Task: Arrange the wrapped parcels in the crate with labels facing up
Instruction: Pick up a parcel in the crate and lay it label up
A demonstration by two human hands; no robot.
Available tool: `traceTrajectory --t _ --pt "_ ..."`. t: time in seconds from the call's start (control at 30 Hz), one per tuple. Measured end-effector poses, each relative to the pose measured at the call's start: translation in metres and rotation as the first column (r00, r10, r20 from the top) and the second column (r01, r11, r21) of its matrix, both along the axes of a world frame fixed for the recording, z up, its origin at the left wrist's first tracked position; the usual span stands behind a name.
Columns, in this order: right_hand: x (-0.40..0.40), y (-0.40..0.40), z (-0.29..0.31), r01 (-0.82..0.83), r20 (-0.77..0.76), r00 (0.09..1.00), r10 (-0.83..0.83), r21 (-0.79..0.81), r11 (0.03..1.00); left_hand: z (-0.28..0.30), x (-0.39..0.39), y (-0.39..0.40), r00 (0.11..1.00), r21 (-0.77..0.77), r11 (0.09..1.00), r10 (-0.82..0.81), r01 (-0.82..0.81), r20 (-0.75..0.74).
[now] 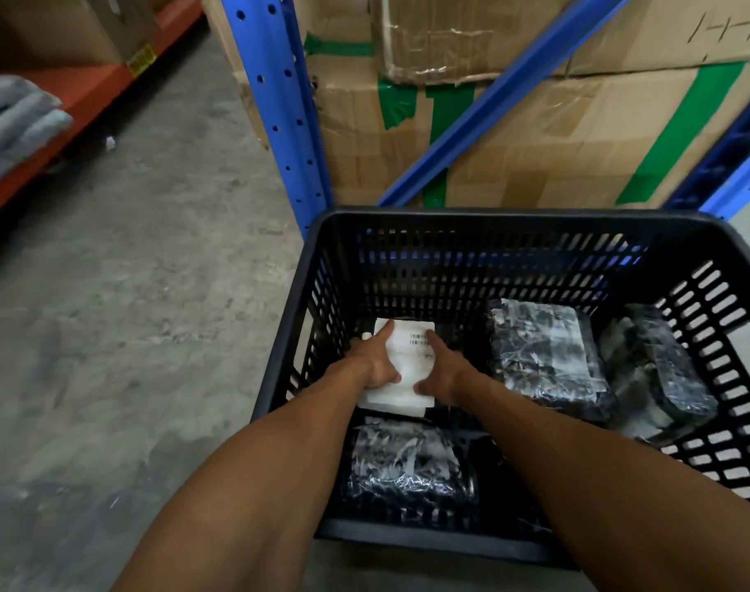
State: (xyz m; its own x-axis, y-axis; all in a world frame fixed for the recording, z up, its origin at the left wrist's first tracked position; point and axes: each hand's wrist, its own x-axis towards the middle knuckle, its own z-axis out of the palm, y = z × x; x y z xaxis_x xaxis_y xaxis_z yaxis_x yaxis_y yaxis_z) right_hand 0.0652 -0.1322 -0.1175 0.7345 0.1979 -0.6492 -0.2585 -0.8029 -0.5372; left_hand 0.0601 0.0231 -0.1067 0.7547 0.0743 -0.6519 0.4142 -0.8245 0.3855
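Note:
A black slotted plastic crate (493, 215) stands on the floor in front of me. In its far left corner lies a parcel with a white barcode label (409, 356) facing up. My left hand (375, 361) rests on the label's left side and my right hand (443, 371) on its right side, both pressing flat on it. Three other parcels in dark shiny wrap lie in the crate: one near left (407, 463), one in the middle (544, 352), one tilted against the right wall (655, 369). No label shows on these.
Blue shelving uprights (279, 100) and taped cardboard boxes (535, 121) rise right behind the crate. Bare concrete floor (129, 314) spreads to the left. An orange rack beam (87, 91) with folded grey cloth (14, 121) runs along the far left.

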Motion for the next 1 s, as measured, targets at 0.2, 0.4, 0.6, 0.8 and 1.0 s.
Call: traceTrajectory --t 0.2,0.4,0.6,0.8,1.0 --pt "0.006 0.002 0.005 -0.049 0.003 0.999 0.049 -0.05 0.998 -0.005 0.004 0.0 1.0 -0.007 1.0 0.003 -0.003 0.022" --pt "0.004 0.007 0.02 -0.197 -0.064 0.98 0.188 -0.169 0.966 -0.004 0.006 -0.006 0.994 0.065 0.994 -0.087 0.091 -0.059" --pt "-0.003 0.001 0.069 -0.238 -0.031 0.971 0.236 -0.18 0.955 0.025 0.009 -0.012 0.968 0.231 0.94 -0.246 0.252 -0.058" --pt "0.009 -0.064 0.137 -0.045 0.189 0.98 0.066 -0.115 0.992 0.077 0.008 -0.044 0.939 0.141 0.965 -0.249 0.22 0.236" --pt "-0.003 -0.123 0.108 0.209 0.241 0.961 -0.137 -0.307 0.928 0.081 0.009 -0.12 0.978 -0.216 0.963 -0.125 0.161 0.17"
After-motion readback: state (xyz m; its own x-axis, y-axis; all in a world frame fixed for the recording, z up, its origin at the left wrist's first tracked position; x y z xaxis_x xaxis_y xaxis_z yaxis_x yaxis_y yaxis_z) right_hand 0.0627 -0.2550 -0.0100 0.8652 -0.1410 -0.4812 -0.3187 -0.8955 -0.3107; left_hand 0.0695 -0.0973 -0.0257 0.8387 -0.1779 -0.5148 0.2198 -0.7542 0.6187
